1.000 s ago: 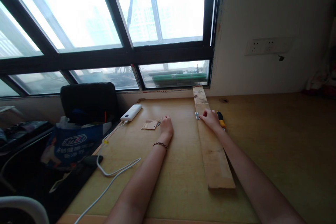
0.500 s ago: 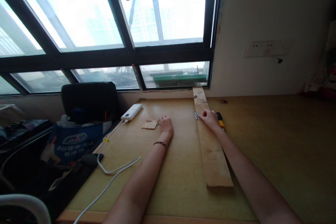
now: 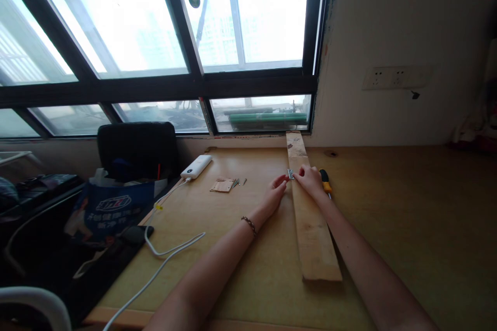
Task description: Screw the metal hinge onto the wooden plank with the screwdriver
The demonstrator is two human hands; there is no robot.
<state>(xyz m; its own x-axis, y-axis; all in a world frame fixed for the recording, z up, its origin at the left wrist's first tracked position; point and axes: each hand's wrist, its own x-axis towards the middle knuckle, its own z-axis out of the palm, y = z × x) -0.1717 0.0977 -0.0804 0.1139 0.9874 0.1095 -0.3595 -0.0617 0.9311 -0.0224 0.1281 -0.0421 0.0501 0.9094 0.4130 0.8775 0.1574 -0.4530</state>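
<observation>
A long wooden board (image 3: pixel 314 227) lies lengthwise on the table, its far end by the window. On the board's left edge sits a small metal hinge (image 3: pixel 290 174). My right hand (image 3: pixel 308 180) rests on the board with its fingers closed on the hinge. From the left, my left hand (image 3: pixel 276 191) reaches the same edge, finger and thumb pinched beside the hinge on what looks like a screw, mostly hidden. Several loose screws (image 3: pixel 236 183) lie near a piece of brown packaging (image 3: pixel 222 184). Just right of my right hand is a yellow-and-black screwdriver (image 3: pixel 325 181).
A white power bank (image 3: pixel 196 166) with a white cable (image 3: pixel 166 254) lies along the table's left side. Beyond that edge are a black chair (image 3: pixel 136 150) and a blue bag (image 3: pixel 112 207). Window and wall border the table's far side.
My left hand has moved right from the packaging and screws to the hinge, uncovering the screws. My right hand stays at the hinge. The view has shifted slightly.
</observation>
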